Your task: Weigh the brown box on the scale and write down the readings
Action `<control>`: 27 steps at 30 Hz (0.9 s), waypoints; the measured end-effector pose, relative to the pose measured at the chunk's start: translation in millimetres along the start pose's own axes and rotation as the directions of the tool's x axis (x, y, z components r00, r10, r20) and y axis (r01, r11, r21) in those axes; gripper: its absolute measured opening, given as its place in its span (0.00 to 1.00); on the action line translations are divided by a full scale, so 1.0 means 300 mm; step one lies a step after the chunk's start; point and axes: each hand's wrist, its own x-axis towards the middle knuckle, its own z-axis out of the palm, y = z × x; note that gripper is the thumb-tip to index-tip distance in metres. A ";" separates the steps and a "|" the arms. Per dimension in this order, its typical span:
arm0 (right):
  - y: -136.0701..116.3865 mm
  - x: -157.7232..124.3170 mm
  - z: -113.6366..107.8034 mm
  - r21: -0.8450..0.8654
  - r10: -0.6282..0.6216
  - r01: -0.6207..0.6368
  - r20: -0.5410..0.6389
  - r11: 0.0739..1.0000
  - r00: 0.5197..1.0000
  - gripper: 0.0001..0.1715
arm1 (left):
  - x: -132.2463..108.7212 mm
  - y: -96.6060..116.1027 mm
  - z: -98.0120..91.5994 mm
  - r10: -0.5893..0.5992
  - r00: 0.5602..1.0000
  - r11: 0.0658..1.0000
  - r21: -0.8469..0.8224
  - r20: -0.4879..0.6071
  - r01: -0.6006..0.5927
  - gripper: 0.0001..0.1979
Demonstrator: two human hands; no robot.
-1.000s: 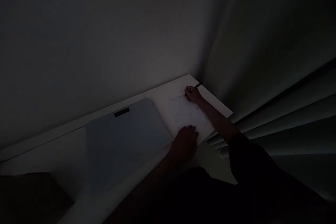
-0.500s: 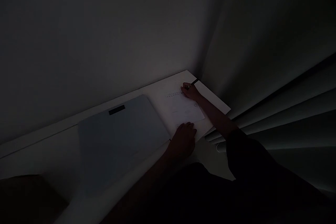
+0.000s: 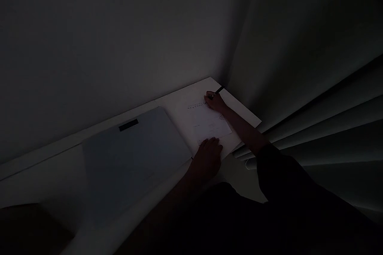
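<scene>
In dim light, a white spiral-bound notebook point(image 3: 209, 121) lies on the white desk, its row of binding marks along the far edge and a few faint marks on the page. My right hand point(image 3: 215, 101) is closed around a dark pen point(image 3: 220, 89) at the notebook's far right corner. The pen's upper end points away to the right, and its tip is hidden by my fingers. Resting on the notebook's near edge, my left hand point(image 3: 209, 155) has its fingers laid out over the paper and holds nothing.
Left of the notebook is a large grey-blue flat panel point(image 3: 134, 163) with a dark rectangle point(image 3: 128, 125) near its far edge. A dark object point(image 3: 30, 227) fills the lower left. A wall point(image 3: 104, 48) rises behind the desk point(image 3: 176, 105), and curtain folds point(image 3: 329, 127) hang at the right.
The whole view has shifted slightly, so the desk and both hands appear a little farther left and up. My right hand still grips the pen, and my left hand stays on the notebook's edge.
</scene>
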 end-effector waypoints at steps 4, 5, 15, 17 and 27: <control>0.002 0.003 -0.001 -0.016 -0.010 0.010 -0.010 1.000 1.000 0.14 | -0.001 0.002 -0.005 -0.004 1.000 1.000 0.024 -0.021 0.004 0.18; 0.002 0.003 -0.002 -0.020 -0.011 0.011 -0.010 1.000 1.000 0.13 | 0.000 0.003 -0.007 0.001 1.000 1.000 0.029 -0.022 0.000 0.18; 0.000 0.002 -0.001 -0.023 -0.008 0.007 -0.017 1.000 1.000 0.13 | 0.005 0.006 -0.014 0.000 1.000 1.000 0.023 -0.008 0.000 0.18; -0.006 0.000 -0.004 -0.010 0.002 -0.002 -0.015 1.000 1.000 0.13 | 0.002 0.003 -0.011 -0.001 1.000 1.000 0.019 -0.009 0.001 0.18; -0.062 -0.050 -0.050 -0.370 -0.311 0.381 0.237 0.847 0.920 0.10 | 0.006 0.008 -0.021 -0.002 1.000 1.000 0.008 0.014 0.002 0.19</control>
